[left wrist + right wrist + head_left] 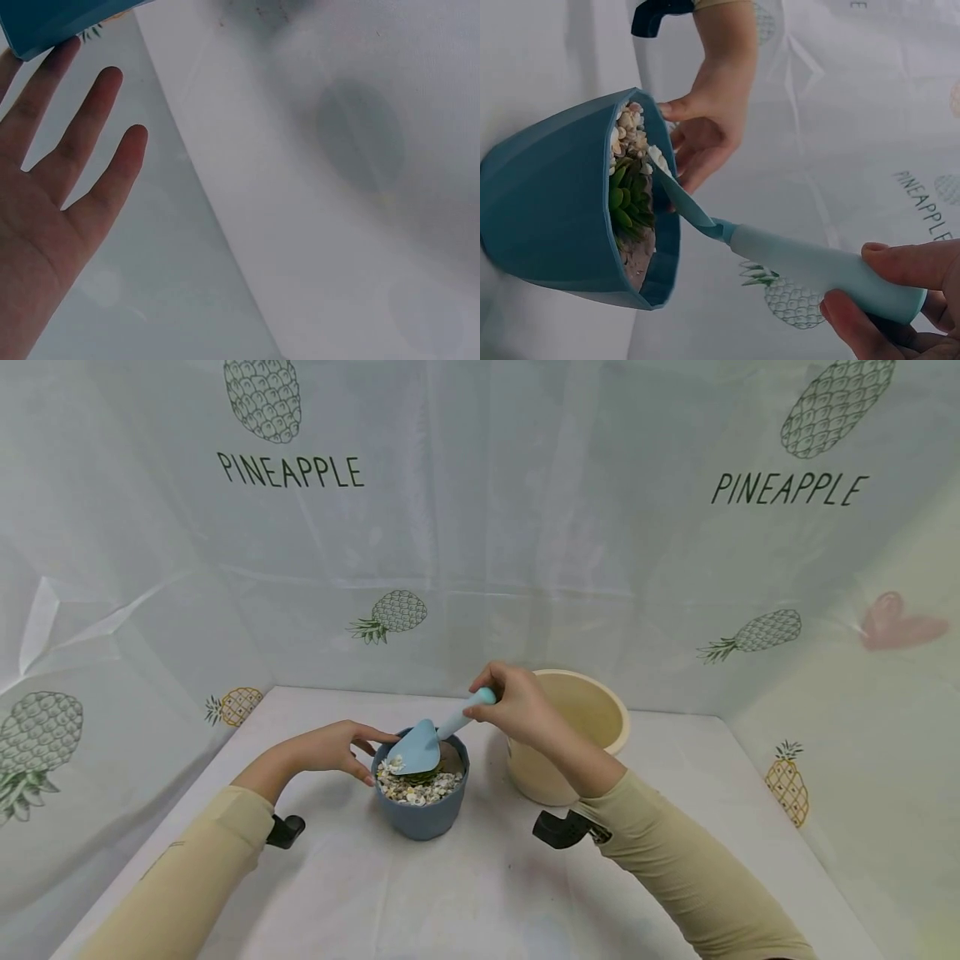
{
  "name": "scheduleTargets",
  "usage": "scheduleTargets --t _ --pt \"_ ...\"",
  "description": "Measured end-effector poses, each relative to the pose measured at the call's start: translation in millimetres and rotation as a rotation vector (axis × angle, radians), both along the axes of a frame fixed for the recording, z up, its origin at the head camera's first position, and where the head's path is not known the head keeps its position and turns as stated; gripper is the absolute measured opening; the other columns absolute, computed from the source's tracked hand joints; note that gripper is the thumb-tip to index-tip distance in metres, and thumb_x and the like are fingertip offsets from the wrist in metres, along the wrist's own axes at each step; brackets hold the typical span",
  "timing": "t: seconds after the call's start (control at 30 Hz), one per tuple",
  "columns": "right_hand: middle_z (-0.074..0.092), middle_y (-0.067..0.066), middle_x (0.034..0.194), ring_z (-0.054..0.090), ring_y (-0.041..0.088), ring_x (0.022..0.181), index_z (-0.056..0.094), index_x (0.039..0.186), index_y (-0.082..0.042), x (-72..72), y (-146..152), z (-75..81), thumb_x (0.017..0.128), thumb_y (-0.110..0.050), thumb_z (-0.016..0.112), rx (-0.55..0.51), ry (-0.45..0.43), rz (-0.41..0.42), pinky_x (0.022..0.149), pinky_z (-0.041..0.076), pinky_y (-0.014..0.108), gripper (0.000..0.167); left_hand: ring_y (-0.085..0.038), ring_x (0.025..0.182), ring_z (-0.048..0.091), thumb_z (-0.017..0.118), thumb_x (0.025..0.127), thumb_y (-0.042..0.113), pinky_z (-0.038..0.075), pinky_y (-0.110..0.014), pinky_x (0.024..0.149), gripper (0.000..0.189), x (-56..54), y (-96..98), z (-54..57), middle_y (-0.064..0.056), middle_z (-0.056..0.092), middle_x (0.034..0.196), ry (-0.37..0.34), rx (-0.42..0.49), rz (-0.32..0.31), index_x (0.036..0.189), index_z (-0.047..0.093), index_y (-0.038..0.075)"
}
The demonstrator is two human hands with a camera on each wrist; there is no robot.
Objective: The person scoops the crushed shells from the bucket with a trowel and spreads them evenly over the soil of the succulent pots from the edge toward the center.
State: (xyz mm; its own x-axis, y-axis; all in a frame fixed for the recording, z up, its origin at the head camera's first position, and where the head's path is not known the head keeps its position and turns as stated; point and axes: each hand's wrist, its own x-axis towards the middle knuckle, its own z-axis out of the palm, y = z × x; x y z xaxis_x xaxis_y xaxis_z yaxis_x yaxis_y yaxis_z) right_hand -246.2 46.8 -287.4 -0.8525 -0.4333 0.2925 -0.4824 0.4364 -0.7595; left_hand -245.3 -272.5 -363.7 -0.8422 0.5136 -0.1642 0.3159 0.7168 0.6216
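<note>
A blue plant pot stands upright on the table, holding a green succulent and pale pebbles. Pebbles cover part of the top; a bare brownish patch shows beside the plant. My right hand grips the handle of a light-blue trowel. Its blade tilts down over the pot, with a few whitish pebbles at the tip. My left hand touches the pot's left rim, thumb and fingers spread. The left wrist view shows those fingers extended beside a pot corner.
Just right of the pot, behind my right forearm, stands a larger cream bucket. White sheeting printed with pineapples hangs behind the table. Black wrist cameras sit under both sleeves.
</note>
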Motion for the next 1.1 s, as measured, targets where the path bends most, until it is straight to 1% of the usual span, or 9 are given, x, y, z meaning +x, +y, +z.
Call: scheduleTargets --t 0.2,0.43,0.7,0.87,1.0,1.1 --pt "0.064 0.006 0.085 0.057 0.017 0.072 0.065 0.097 -0.003 3.1 6 1.5 0.08 -0.005 0.08 0.009 -0.004 0.011 0.064 0.048 0.028 0.023 -0.033 0.119 0.055 0.086 0.075 0.027 0.048 -0.049 0.09 0.076 -0.3 0.6 -0.1 -0.013 0.049 0.143 0.0 -0.001 -0.014 0.142 0.053 0.013" --pt "0.064 0.006 0.096 0.057 0.018 0.075 0.065 0.096 -0.004 7.6 11 4.6 0.079 -0.004 0.08 0.033 -0.004 0.022 0.065 0.049 0.029 0.023 -0.035 0.121 0.054 0.086 0.075 0.028 0.048 -0.049 0.09 0.076 0.1 1.2 -1.2 -0.014 0.048 0.143 -0.01 0.0 -0.008 0.142 0.053 0.014" --pt "0.063 0.007 0.094 0.058 0.018 0.079 0.064 0.095 -0.003 14.5 18 10.5 0.08 -0.001 0.079 0.035 0.011 0.064 0.069 0.05 0.03 0.021 -0.033 0.121 0.054 0.085 0.076 0.026 0.048 -0.049 0.09 0.075 0.7 0.2 -0.5 -0.014 0.047 0.144 -0.023 0.002 -0.007 0.143 0.052 0.014" --pt "0.061 0.006 0.092 0.057 0.019 0.079 0.063 0.092 -0.006 18.6 24 11.9 0.079 0.0 0.079 0.047 0.027 0.082 0.069 0.048 0.031 0.022 -0.035 0.122 0.052 0.085 0.077 0.026 0.048 -0.048 0.089 0.075 1.5 0.2 -0.4 -0.015 0.046 0.144 -0.028 0.004 -0.005 0.143 0.052 0.013" --pt "0.061 0.005 0.091 0.057 0.019 0.08 0.063 0.091 -0.007 21.2 30 11.9 0.078 0.001 0.08 0.051 0.044 0.092 0.07 0.049 0.031 0.023 -0.036 0.123 0.051 0.085 0.077 0.026 0.049 -0.047 0.088 0.073 2.2 0.3 0.7 -0.015 0.048 0.143 -0.014 0.007 -0.012 0.141 0.053 0.012" --pt "0.062 0.005 0.093 0.058 0.02 0.081 0.063 0.09 -0.006 22.5 34 12.3 0.077 0.003 0.08 0.044 0.057 0.106 0.073 0.05 0.03 0.023 -0.036 0.122 0.052 0.085 0.077 0.028 0.049 -0.048 0.088 0.073 3.1 -0.2 3.4 -0.014 0.05 0.141 0.016 0.001 -0.019 0.141 0.054 0.011"
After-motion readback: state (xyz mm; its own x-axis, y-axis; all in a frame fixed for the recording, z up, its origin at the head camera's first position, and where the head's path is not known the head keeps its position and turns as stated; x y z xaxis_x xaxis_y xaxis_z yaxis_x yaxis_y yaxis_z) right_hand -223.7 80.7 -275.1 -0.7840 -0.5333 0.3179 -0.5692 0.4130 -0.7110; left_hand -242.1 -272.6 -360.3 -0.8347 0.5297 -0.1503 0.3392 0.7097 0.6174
